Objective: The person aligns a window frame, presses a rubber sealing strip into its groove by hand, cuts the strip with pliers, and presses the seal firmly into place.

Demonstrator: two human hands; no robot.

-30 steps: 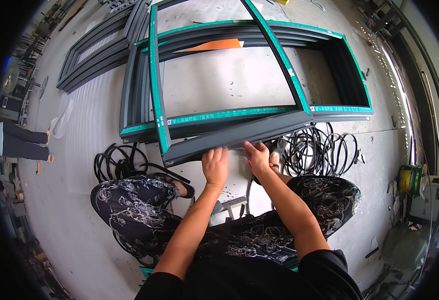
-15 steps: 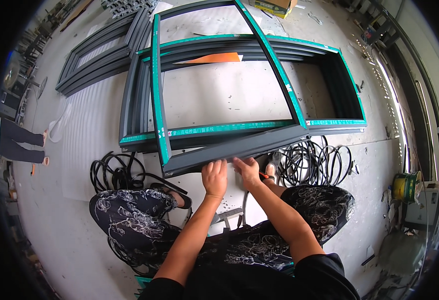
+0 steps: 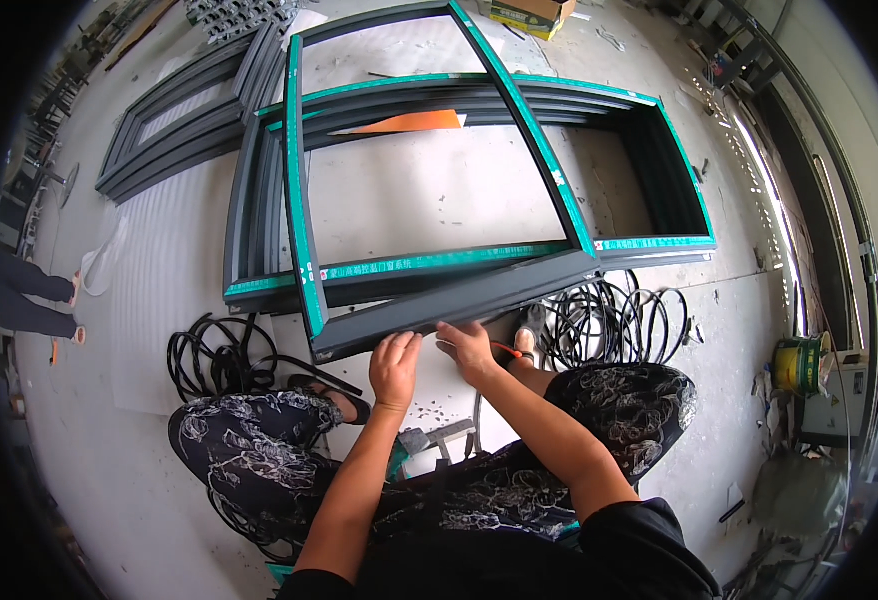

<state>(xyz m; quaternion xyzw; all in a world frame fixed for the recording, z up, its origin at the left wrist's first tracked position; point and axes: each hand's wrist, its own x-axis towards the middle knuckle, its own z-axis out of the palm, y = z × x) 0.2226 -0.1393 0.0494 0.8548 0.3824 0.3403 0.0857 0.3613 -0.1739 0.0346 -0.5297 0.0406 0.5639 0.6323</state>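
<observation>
A dark grey window frame with green protective tape lies tilted across other frames, its near bar toward me. My left hand is at the underside of that bar, fingers bent and closed on its edge. Close beside it, my right hand has its fingers pinched together at the same edge. What the right fingers hold is hidden. Something thin and orange-red shows beside the right hand; whether the hand holds it cannot be made out.
Stacked frames lie beneath, with an orange sheet in them. Black strip coils lie left and right near my feet. A grey-green tool sits between my legs. Another person's legs show at far left.
The view has shifted, so the frames appear slightly farther left. My hands have come a little left and down along the near bar. The grey-green tool shows more fully.
</observation>
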